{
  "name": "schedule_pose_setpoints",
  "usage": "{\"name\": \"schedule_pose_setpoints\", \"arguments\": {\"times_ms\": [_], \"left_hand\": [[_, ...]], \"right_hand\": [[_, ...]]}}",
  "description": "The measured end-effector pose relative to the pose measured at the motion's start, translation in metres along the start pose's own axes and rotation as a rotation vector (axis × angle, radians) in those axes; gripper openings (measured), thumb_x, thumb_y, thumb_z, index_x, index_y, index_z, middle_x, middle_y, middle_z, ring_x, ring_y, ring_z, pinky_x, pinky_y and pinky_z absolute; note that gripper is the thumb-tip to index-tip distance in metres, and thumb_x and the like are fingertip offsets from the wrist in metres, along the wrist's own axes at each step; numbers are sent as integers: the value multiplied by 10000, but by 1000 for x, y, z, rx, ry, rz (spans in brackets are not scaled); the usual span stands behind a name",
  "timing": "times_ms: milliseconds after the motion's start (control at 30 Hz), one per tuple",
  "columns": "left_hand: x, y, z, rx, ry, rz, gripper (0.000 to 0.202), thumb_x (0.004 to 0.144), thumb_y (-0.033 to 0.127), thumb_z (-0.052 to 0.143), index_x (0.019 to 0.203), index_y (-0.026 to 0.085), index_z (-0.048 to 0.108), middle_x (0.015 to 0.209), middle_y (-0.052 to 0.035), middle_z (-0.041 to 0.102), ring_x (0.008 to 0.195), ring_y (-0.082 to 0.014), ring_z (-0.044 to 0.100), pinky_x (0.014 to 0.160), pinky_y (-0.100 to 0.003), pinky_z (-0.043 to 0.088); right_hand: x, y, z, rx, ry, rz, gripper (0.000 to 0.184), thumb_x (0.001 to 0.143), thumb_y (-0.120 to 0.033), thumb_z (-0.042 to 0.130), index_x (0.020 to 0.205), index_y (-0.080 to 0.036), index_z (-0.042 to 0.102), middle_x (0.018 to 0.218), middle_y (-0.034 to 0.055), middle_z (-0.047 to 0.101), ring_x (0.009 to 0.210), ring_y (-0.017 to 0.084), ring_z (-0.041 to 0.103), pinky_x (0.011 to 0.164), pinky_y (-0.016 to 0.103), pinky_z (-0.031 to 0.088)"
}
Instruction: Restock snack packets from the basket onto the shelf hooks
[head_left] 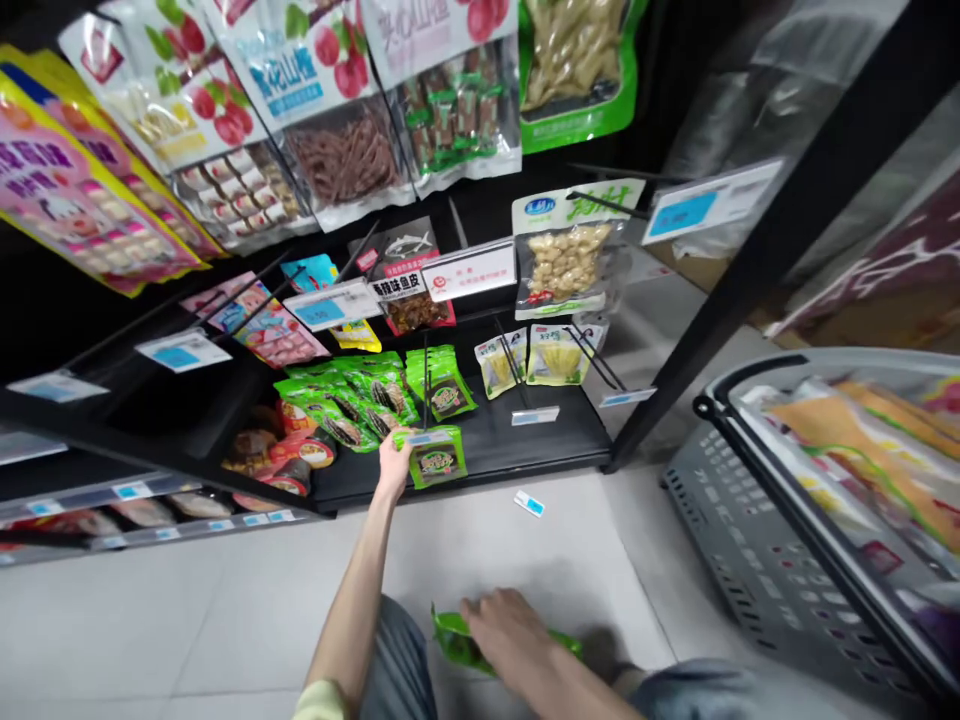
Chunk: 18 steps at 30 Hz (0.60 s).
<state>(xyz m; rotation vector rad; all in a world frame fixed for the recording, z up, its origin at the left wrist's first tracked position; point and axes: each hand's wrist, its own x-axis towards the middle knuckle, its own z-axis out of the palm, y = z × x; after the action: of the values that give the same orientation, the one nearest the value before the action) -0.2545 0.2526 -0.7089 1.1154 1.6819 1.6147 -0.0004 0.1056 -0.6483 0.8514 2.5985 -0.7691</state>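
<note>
My left hand (394, 462) pinches the left edge of a small green snack bag (439, 464) at the front of a low peg hook. More green bags of the same look (444, 388) hang further back on that hook. To their left lie several green bags with a striped seed picture (360, 400). Low in the view, my right hand (504, 628) is closed over another green bag (459, 645), just above the floor and between my knees. Motion blurs this hand, and it hides the middle of the bag.
A grey shopping basket (720, 500) full of packaged goods stands at the right. A loose price tag (529, 503) lies on the tiled floor (247, 620). Hooks with price tags (469, 270) stick out above, holding other snack bags (566, 255). A black post (720, 260) rises at right.
</note>
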Motion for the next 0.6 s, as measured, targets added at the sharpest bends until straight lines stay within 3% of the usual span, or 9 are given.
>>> {"name": "schedule_pose_setpoints", "arguments": {"times_ms": [233,467,600], "left_hand": [[11,2,7,-7,-31,-8,253,711,360,708,866,168,654,846,-38,689,728,-156,625,659,-254,479],[20,-2,10,-10,19,-14,327,695,422,757,860,148,689,855,-62,704,750,-165,632,674,-268,491],[38,-2,19,38,76,1,377,687,461,754,886,144,707,819,-58,703,703,-159,617,635,-266,478]], "right_hand": [[2,8,6,-66,15,67,440,796,-7,551,1201,-153,647,968,148,763,1011,303,706,839,419,585],[15,22,22,-31,38,119,388,833,-36,522,1155,-180,683,948,143,769,961,311,723,795,437,590],[25,25,35,-27,19,148,373,831,-57,520,1141,-193,677,931,148,768,973,309,718,776,417,566]]}}
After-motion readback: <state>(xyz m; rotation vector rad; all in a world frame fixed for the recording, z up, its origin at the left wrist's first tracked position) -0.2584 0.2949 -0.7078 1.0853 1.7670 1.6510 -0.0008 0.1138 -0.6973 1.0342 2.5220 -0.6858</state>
